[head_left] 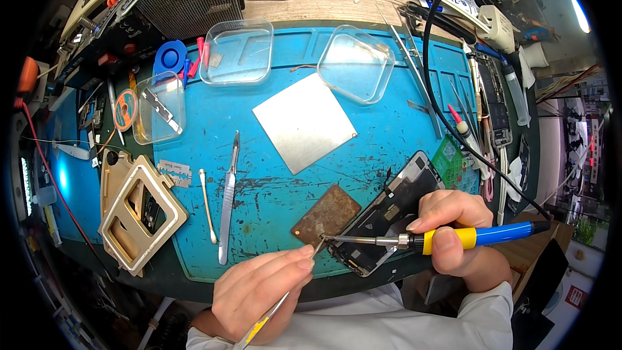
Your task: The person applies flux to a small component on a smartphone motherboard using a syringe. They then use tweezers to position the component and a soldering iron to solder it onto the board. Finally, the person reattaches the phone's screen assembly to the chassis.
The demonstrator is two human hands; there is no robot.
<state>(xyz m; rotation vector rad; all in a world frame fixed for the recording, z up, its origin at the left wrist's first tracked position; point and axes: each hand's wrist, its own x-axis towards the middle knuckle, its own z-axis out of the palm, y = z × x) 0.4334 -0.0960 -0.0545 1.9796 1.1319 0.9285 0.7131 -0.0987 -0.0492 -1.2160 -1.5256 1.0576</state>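
My right hand [463, 220] is closed around the yellow and blue handle of a soldering iron [499, 234], its metal shaft pointing left. Slim silver tweezers [267, 314] with a yellow patch are pinched in my left hand [259, 291]. Both tips come together by the lower right corner of a brown, stained metal plate [330, 210]. Anything tiny between them is too small to make out. Beside the plate lies a dark phone screen assembly [414, 185], slanted and partly under the iron and my right hand.
A square silver plate [304, 123] lies mid-mat. Clear plastic boxes [236, 52] stand behind it. To the left are a cotton swab [207, 204], a slim pointed silver tool [228, 207], a razor blade [175, 173] and beige frames [175, 188]. The iron's black cable [479, 155] arches on the right.
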